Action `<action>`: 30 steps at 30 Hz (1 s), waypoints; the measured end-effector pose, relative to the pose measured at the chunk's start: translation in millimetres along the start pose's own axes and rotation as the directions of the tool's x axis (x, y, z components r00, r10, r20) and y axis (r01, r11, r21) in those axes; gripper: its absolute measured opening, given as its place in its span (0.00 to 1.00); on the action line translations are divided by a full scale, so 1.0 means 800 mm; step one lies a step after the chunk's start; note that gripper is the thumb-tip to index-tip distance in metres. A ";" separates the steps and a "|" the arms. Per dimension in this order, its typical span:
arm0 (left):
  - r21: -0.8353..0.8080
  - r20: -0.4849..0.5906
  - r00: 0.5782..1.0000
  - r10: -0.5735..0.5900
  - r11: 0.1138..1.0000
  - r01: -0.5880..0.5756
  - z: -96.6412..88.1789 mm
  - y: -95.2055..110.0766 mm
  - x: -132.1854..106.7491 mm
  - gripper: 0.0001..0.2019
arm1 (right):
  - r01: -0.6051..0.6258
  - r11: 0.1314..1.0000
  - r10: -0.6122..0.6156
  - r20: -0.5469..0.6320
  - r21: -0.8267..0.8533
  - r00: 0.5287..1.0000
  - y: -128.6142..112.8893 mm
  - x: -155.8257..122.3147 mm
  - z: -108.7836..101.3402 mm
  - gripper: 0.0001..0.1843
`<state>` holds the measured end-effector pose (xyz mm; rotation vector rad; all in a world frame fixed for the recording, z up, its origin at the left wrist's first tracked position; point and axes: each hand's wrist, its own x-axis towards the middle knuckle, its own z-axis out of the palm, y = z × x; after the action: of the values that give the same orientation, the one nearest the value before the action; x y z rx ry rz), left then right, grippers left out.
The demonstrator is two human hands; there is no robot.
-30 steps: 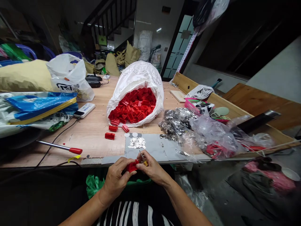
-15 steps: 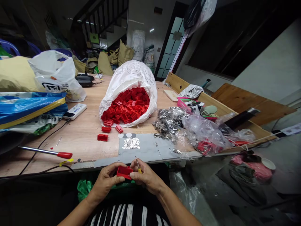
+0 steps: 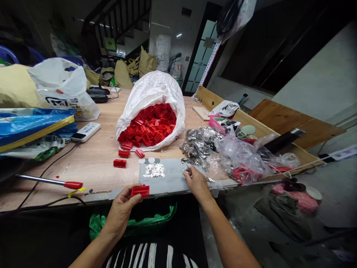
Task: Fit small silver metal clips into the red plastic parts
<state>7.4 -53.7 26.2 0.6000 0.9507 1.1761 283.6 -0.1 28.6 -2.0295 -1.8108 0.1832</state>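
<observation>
My left hand (image 3: 120,207) is closed on a red plastic piece (image 3: 140,191) and holds it at the table's front edge. My right hand (image 3: 195,182) lies on the grey sheet (image 3: 173,178), fingertips pinched among small loose metal bits; what they pinch is too small to make out. A heap of shiny metal bits (image 3: 154,170) lies on the sheet between my hands. Behind it a white sack (image 3: 156,87) lies open, full of red pieces (image 3: 149,128). Three loose red pieces (image 3: 119,163) lie in front of the sack.
Clear bags of metal parts (image 3: 198,146) and plastic film (image 3: 242,154) crowd the right side. A red-handled screwdriver (image 3: 55,182), cables, a white remote (image 3: 85,131) and blue and white bags (image 3: 30,124) are on the left. A green bag (image 3: 139,222) hangs under the edge.
My hands have parted. The right hand left the red piece and reached forward onto the grey sheet. The left hand lifted the piece to the table edge.
</observation>
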 end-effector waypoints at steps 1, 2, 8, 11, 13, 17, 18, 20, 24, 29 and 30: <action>-0.076 -0.009 0.998 -0.063 0.995 0.062 0.003 0.001 0.000 0.16 | -0.007 0.999 0.007 -0.006 -0.043 1.000 0.006 0.005 0.002 0.05; -0.146 -0.020 0.991 -0.131 0.981 0.127 0.005 0.003 0.000 0.15 | -0.010 0.998 0.010 -0.006 -0.064 1.000 0.009 0.009 0.004 0.04; -0.364 -0.103 0.904 -0.415 0.862 0.354 0.013 0.011 -0.001 0.07 | 0.015 0.993 -0.014 0.008 -0.117 1.000 0.009 0.016 0.009 0.04; -0.402 -0.063 0.882 -0.466 0.821 0.405 0.013 0.014 0.001 0.08 | 0.039 0.994 -0.040 -0.005 -0.103 0.999 0.009 0.015 0.006 0.06; -0.411 -0.047 0.874 -0.483 0.807 0.424 0.012 0.015 0.002 0.10 | 0.052 0.998 -0.053 -0.030 -0.038 0.998 0.007 0.012 0.004 0.08; -0.418 -0.048 0.864 -0.500 0.796 0.438 0.013 0.014 0.002 0.10 | 0.038 0.976 -0.031 -0.036 0.213 0.999 -0.004 0.004 0.002 0.11; -0.415 -0.046 0.865 -0.500 0.797 0.439 0.013 0.013 0.002 0.10 | 0.032 0.960 -0.027 -0.022 0.278 0.999 -0.008 0.001 0.002 0.11; -0.384 -0.029 0.875 -0.483 0.814 0.437 0.013 0.013 0.000 0.10 | 0.025 0.913 -0.034 0.015 0.408 0.999 -0.019 -0.006 0.001 0.12; -0.150 0.022 0.976 -0.218 0.964 0.219 0.010 0.009 0.000 0.12 | 0.034 0.792 -0.116 0.096 0.609 0.989 -0.051 -0.026 -0.001 0.13; 0.363 0.119 0.973 0.197 0.903 -0.227 -0.001 0.001 0.002 0.14 | 0.093 0.743 -0.246 0.141 0.663 0.959 -0.092 -0.055 -0.007 0.09; 0.459 0.146 0.959 0.243 0.842 -0.283 -0.002 0.000 0.002 0.14 | 0.114 0.744 -0.268 0.138 0.659 0.954 -0.099 -0.059 -0.007 0.08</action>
<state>5.9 -52.6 24.6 1.2018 1.1201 1.1485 206.2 -42.0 56.1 -1.3571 -1.7360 0.8818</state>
